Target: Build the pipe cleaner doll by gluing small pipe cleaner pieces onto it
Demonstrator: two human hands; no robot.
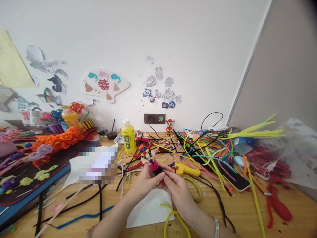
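Observation:
A small pipe-cleaner doll with a red hat, pale face and pink-and-black body is held up over the table. My left hand wraps round its lower body from the left. From the right, my right hand closes on the doll's lower end, its fingertips meeting those of the left. Beneath the hands lies a white sheet of paper. A bent yellow pipe cleaner rests by my right wrist. Just beyond the right hand is a yellow hot glue gun.
A yellow drink bottle stands behind the hands. Loose pipe cleaners and a phone spread to the right. Orange pipe-cleaner flowers lie left. A similar finished-looking doll stands against the wall. A black cable trails from the glue gun.

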